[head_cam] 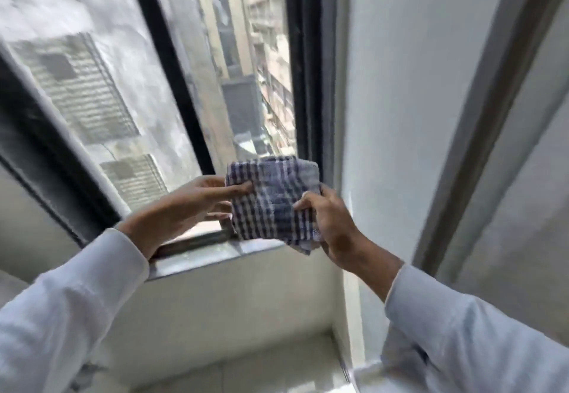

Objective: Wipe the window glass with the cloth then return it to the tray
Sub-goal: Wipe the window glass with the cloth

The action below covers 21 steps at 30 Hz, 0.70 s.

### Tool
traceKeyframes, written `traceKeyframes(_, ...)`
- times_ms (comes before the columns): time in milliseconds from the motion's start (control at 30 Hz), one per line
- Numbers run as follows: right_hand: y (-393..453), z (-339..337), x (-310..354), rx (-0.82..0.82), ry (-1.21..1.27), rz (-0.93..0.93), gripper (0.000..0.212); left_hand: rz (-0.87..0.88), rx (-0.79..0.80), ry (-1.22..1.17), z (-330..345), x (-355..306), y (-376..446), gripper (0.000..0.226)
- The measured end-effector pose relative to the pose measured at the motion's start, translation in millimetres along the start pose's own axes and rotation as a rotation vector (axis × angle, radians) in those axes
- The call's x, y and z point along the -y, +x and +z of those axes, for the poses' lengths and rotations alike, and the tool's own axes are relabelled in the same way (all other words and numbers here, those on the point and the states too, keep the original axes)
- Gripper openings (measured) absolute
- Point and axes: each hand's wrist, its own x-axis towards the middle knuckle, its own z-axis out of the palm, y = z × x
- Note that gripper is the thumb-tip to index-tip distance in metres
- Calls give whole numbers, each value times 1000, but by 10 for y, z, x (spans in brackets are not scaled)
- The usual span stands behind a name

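A folded blue-and-white checked cloth [274, 198] is held up in front of the lower right corner of the window. My left hand [181, 207] pinches its left edge between thumb and fingers. My right hand [332, 223] grips its right side from below. The window glass [101, 84] fills the upper left, in a black frame [172, 63], with buildings visible outside. A narrower pane [240, 53] sits right of the black bar. No tray is in view.
A grey stone sill [215, 257] runs below the window, just under my hands. A white wall [400, 84] stands to the right, with a grey vertical strip [492, 115] beyond it. A pale tiled ledge or floor [246, 368] lies below.
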Motion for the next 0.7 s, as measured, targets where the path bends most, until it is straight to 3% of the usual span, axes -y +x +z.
traceKeyframes(167,460,1177,1685,267,120,-220,24,302,-356,-73,-1293,-1177,-725,51)
traceKeyframes(267,658,1889,2216,468,129,-249,35,429,-481,-113,-1933,-1522,-963,29)
traceKeyframes(333,781,2318,2349,482,148,-265,33,479,-521,-72,-2304,-1575,-1016,20)
traceKeyframes(400,938,2754,2357,420,240,-264,30,501,-678,10,-2757,-1497,-1009,29)
traceKeyframes(467,1134,3082,2268,274,318,-279,24,513,-990,170,-3205,-1302,-939,38)
traceKeyframes(533,1412,3372,2163,35,341,-436,21,554,-1308,409,-3626,-1079,-836,34)
traceKeyframes(567,1560,3519,2128,-75,313,-563,26,580,-1392,543,-3782,-990,-755,34)
traceKeyframes(633,1911,3778,2088,-257,46,-880,32,633,-1424,760,-3990,-877,-539,43)
traceKeyframes(700,2375,3966,2127,-395,-516,-1141,49,654,-1407,852,-4109,-838,-276,53)
